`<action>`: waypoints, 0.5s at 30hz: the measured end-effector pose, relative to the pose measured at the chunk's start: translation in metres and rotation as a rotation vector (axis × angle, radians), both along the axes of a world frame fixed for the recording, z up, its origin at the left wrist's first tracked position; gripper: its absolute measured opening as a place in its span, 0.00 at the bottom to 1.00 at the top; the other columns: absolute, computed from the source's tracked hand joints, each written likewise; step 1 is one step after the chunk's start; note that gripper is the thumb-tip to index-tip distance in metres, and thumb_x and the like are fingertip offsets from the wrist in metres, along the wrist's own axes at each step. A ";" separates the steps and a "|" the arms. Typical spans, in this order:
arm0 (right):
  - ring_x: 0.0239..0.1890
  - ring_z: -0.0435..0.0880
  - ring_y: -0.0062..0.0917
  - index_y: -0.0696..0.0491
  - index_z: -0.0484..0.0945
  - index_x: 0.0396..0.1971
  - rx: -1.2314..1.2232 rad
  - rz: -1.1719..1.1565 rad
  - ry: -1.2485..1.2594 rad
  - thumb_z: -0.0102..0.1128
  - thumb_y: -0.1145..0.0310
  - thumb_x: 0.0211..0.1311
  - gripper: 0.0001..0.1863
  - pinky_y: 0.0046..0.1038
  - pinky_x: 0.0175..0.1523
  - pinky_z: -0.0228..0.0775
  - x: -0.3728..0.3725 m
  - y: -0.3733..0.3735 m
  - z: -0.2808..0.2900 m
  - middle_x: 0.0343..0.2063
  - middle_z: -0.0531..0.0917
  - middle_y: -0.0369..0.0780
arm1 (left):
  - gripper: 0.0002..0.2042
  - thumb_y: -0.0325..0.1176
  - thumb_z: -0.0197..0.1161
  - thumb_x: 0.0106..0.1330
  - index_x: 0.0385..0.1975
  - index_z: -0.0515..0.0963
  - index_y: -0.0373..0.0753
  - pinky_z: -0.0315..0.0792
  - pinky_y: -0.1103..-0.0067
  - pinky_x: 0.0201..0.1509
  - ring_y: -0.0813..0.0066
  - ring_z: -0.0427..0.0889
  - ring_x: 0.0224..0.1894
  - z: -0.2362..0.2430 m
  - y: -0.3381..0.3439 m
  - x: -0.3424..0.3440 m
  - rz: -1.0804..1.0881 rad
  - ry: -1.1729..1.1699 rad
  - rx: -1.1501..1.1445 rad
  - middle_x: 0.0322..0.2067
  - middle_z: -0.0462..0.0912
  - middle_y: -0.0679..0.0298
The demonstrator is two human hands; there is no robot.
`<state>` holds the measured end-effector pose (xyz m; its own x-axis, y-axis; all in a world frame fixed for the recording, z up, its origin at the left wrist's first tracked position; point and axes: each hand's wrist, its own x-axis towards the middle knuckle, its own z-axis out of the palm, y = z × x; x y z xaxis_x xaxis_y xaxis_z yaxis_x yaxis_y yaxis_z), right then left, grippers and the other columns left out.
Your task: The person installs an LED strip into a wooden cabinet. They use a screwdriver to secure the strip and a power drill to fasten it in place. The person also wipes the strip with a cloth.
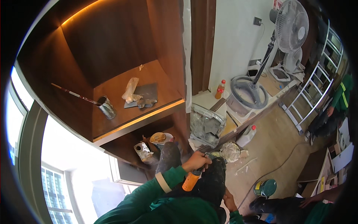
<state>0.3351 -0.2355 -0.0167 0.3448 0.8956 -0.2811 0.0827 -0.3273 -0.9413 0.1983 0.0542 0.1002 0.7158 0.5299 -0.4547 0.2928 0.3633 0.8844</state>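
Note:
My left hand [197, 161], its green sleeve coming from the lower left, is wrapped round the dark upper part of an orange and black hand-held tool [191, 181]. The tool's orange body hangs below my fingers, over my dark trousers. My right hand [229, 200] is low beside my leg, which partly hides it; its fingers do not show clearly. Just past my left hand is a round, plaster-stained container [230, 152] on the floor. Left of my knee, an open metal can [143, 152] and a can with a brown-crusted top [158, 138] stand in the lower cabinet.
A brush [76, 94] leans in a tin [107, 108] on the lit shelf, near a crumpled plastic bag [131, 90]. A plastic-wrapped tray [206, 125], bottle [220, 89] and fan [292, 26] are ahead. Rightward are a jug [247, 136], cable [280, 168], green bucket [265, 187], ladder [313, 80] and two people.

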 end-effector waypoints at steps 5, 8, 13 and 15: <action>0.59 0.76 0.38 0.55 0.74 0.57 -0.023 -0.079 0.085 0.62 0.72 0.55 0.26 0.31 0.57 0.71 -0.005 -0.009 0.005 0.56 0.77 0.47 | 0.07 0.24 0.64 0.57 0.20 0.78 0.29 0.70 0.76 0.18 0.72 0.77 0.15 0.023 -0.008 -0.015 0.130 -0.044 -0.071 0.16 0.78 0.59; 0.48 0.83 0.41 0.55 0.82 0.45 0.124 -0.103 -0.499 0.64 0.70 0.51 0.18 0.33 0.50 0.75 0.004 0.007 -0.010 0.51 0.81 0.48 | 0.07 0.24 0.64 0.58 0.20 0.78 0.29 0.70 0.75 0.18 0.71 0.77 0.14 0.033 -0.013 -0.018 0.201 -0.077 -0.070 0.15 0.78 0.59; 0.40 0.85 0.42 0.57 0.84 0.34 0.243 -0.213 -0.577 0.60 0.74 0.51 0.10 0.33 0.45 0.77 -0.009 0.010 -0.026 0.45 0.83 0.51 | 0.07 0.24 0.63 0.59 0.20 0.77 0.29 0.71 0.75 0.19 0.69 0.78 0.15 0.044 -0.011 -0.012 0.256 -0.204 -0.072 0.17 0.79 0.57; 0.39 0.85 0.42 0.57 0.83 0.34 0.153 -0.183 -0.424 0.59 0.76 0.51 0.10 0.31 0.42 0.77 -0.013 0.007 -0.011 0.45 0.83 0.51 | 0.07 0.24 0.62 0.59 0.21 0.77 0.29 0.72 0.75 0.20 0.69 0.78 0.16 0.051 -0.010 -0.014 0.289 -0.224 -0.113 0.18 0.79 0.57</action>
<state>0.3222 -0.2284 -0.0282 0.5565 0.8294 0.0485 0.4234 -0.2328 -0.8755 0.1839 0.0443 0.1516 0.6328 0.6799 -0.3706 -0.0322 0.5013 0.8647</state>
